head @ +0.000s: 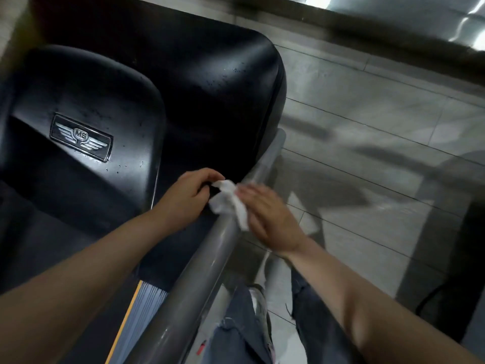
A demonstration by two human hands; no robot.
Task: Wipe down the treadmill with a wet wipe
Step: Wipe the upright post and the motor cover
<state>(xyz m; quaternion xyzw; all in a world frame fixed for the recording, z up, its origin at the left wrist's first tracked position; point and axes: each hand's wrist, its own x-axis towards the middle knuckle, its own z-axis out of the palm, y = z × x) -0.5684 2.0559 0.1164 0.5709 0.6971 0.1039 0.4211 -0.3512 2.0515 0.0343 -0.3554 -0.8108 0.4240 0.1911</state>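
Right hand (265,219) flat, pressing wet wipe (231,203) on handrail (199,271) (diagonal); left hand (186,195) pinches wipe.

Crumpled white wet wipe (231,203) on grey treadmill handrail (199,261).

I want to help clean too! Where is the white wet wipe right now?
In the head view, the crumpled white wet wipe sits just below centre, draped over the grey metal handrail, between the left hand and the right hand.
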